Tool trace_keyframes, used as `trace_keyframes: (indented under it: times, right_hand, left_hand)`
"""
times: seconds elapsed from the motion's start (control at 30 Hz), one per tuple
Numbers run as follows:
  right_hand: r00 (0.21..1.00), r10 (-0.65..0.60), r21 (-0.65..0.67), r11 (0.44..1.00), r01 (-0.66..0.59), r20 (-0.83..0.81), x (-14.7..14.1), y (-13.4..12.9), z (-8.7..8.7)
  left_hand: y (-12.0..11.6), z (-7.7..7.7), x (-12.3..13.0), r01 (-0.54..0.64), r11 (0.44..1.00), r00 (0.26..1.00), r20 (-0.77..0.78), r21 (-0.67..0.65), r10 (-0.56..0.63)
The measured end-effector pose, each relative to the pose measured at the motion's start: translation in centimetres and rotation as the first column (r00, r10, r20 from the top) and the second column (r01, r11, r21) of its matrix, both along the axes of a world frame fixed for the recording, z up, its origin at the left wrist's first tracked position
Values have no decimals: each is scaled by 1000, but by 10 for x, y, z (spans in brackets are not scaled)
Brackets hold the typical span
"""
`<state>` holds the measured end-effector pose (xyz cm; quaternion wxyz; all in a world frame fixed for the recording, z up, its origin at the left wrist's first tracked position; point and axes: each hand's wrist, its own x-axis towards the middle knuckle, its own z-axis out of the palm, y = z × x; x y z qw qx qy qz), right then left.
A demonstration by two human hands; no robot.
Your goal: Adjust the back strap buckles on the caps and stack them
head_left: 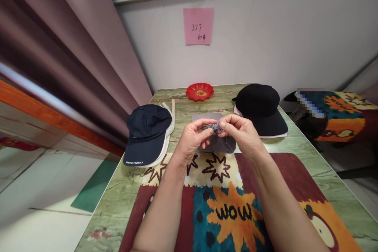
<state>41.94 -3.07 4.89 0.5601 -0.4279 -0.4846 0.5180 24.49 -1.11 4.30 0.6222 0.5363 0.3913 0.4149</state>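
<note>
Fingertips of the left hand (193, 138) and right hand (240, 134) are pinched on a grey cap's (217, 143) strap buckle (213, 127) at frame centre, flanked by a navy cap (147, 134) and a black cap (260, 106).

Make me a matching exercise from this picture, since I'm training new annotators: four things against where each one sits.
Things:
1. navy cap
2. black cap
3. grey cap
4. red dish

Places:
A. far edge of the table, near the wall
B. under both hands, its strap pinched between left hand and right hand
C. table's left side
D. table's right side

Pairs: 1-C, 2-D, 3-B, 4-A
</note>
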Motion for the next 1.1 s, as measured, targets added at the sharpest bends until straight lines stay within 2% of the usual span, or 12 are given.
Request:
trace_keyframes:
  times: [0.17, 0.27, 0.4, 0.5, 0.77, 0.9, 1.1]
  right_hand:
    - [999, -29, 90, 995, 33, -44, -2, 1, -3]
    - [993, 43, 62, 997, -37, -106, -1, 1, -6]
    - [996, 80, 24, 997, -79, -43, 0, 0, -6]
    - [999, 48, -23, 999, -48, 12, 0, 0, -5]
    - [995, -97, -106, 989, 100, 35, -9, 0, -2]
    - [992, -114, -127, 985, 119, 45, -10, 0, -1]
    - [993, -108, -121, 986, 113, 47, -8, 0, -2]
  left_hand:
    - [-1, 0, 1, 50, 998, 999, 6, -32, -49]
    - [-1, 1, 0, 67, 997, 998, -13, -35, -67]
    - [0, 2, -2, 42, 999, 998, -48, -20, -43]
    - [1, 3, -2, 16, 1000, 998, -66, -3, -17]
    - [-4, 5, 7, -37, 999, 999, -33, 23, 38]
    - [-5, 4, 11, -32, 998, 999, -17, 55, 33]
    - [-6, 3, 12, -15, 989, 996, -85, 150, 28]
